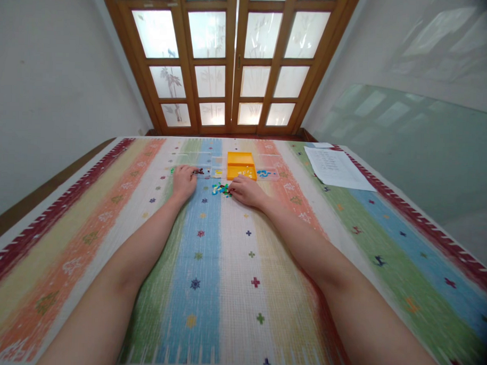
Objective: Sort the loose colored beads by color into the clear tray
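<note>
Both my arms reach far out over a striped cloth [224,267]. My left hand [183,180] rests knuckles-up, fingers curled, at the edge of a clear tray [206,172] that holds small dark pieces. My right hand [246,190] lies with fingers bent and pinched at a small pile of coloured beads [220,189] on the cloth. What either hand holds is too small to make out. Just beyond the hands sits an orange box [241,164] with yellow bits at its front. To its right is a clear compartment with blue pieces [263,173].
A printed paper sheet [335,167] lies at the far right of the cloth. Wooden glazed doors [232,59] stand behind the table. White walls close in on both sides, with a glass pane [420,146] on the right.
</note>
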A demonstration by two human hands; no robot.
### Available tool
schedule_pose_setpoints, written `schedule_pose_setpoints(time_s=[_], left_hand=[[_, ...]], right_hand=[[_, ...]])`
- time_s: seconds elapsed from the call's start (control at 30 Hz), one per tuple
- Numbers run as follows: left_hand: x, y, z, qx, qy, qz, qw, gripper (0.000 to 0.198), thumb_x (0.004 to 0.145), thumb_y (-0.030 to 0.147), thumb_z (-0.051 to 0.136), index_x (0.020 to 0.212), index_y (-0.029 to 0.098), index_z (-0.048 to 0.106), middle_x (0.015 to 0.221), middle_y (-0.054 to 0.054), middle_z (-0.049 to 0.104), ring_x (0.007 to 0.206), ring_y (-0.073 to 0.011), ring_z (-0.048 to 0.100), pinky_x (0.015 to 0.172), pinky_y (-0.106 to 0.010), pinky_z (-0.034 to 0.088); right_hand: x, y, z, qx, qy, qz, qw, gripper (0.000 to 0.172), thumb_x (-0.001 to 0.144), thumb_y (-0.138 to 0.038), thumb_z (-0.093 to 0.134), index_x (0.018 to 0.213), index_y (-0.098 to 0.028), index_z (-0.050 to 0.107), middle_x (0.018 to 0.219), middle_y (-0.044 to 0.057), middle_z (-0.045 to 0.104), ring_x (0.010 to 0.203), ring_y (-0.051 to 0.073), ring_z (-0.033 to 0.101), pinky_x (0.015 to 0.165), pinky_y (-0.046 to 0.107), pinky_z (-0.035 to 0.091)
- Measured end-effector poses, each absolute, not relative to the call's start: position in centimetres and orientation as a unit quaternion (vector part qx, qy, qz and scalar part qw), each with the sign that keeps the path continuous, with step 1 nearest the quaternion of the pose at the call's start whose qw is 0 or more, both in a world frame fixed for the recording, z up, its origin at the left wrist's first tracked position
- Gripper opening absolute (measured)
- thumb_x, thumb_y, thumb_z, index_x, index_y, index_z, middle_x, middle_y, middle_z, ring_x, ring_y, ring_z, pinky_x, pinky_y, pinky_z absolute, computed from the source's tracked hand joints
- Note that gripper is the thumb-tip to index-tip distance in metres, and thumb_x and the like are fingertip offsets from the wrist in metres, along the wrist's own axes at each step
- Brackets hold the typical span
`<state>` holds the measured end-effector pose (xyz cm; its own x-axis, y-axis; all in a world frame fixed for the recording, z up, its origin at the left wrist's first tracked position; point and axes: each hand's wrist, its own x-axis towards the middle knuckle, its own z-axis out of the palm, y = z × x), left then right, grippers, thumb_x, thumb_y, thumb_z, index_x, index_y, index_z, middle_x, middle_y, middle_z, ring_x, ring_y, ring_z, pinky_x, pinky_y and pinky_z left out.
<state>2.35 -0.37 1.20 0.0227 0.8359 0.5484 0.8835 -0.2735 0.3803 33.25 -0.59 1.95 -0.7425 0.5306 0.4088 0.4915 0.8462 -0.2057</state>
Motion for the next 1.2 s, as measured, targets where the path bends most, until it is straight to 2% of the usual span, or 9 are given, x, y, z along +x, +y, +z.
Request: schedule_pose_setpoints(time_s=[0.13,0.3,0.43,0.57,0.83,1.2], left_hand=[[3.0,-0.8,1.6,-0.735,-0.578,-0.352,0.040,0.034,0.094,0.016,0.050,0.110,0.022,0.079,0.116,-0.008,0.077,0.120,-0.0311,0.057,0.113,-0.050,0.041],[4.6,-1.9,2.3,-0.787,-0.527,-0.320,0.031,0.031,0.097,0.018,0.052,0.112,0.023,0.079,0.117,-0.008,0.075,0.120,-0.0296,0.057,0.112,-0.049,0.043],[6.8,-3.1,2.9,-0.871,-0.432,-0.232,0.006,0.028,0.099,0.024,0.055,0.112,0.025,0.080,0.109,-0.009,0.075,0.110,-0.0278,0.060,0.103,-0.046,0.048],[8.5,-4.1,3.2,-0.906,-0.385,-0.177,0.024,0.026,0.101,0.028,0.056,0.112,0.025,0.080,0.100,-0.009,0.073,0.103,-0.0271,0.061,0.095,-0.043,0.049],[9.0,-4.4,3.2,-0.915,-0.367,-0.161,0.033,0.023,0.102,0.028,0.056,0.104,0.024,0.079,0.097,-0.009,0.072,0.100,-0.0256,0.061,0.093,-0.041,0.047],[9.2,-4.4,3.0,-0.907,-0.381,-0.180,0.005,0.020,0.099,0.027,0.058,0.103,0.024,0.077,0.099,-0.009,0.071,0.102,-0.0262,0.061,0.094,-0.041,0.048]], right_hand=[[32.8,-1.2,2.3,-0.261,-0.942,0.054,0.205,0.014,0.099,-0.021,0.059,0.102,-0.022,0.073,0.101,0.008,0.068,0.099,0.023,0.056,0.087,0.033,0.040],[33.2,-0.8,2.0,-0.302,-0.926,0.072,0.214,0.019,0.097,-0.015,0.057,0.102,-0.022,0.074,0.104,0.008,0.071,0.102,0.024,0.059,0.089,0.033,0.043],[33.8,-0.1,1.6,-0.338,-0.912,0.062,0.225,0.019,0.097,-0.017,0.056,0.101,-0.021,0.075,0.103,0.010,0.071,0.102,0.025,0.060,0.089,0.035,0.045],[34.0,0.2,1.2,-0.350,-0.905,0.053,0.237,0.019,0.098,-0.019,0.057,0.103,-0.021,0.075,0.105,0.010,0.071,0.102,0.025,0.061,0.089,0.034,0.045],[33.8,0.3,0.9,-0.341,-0.905,0.054,0.247,0.020,0.099,-0.019,0.056,0.103,-0.020,0.075,0.103,0.010,0.072,0.100,0.024,0.061,0.088,0.034,0.045],[33.8,0.4,0.7,-0.344,-0.903,0.059,0.251,0.020,0.099,-0.020,0.056,0.104,-0.021,0.075,0.104,0.010,0.072,0.101,0.025,0.061,0.088,0.034,0.045]])
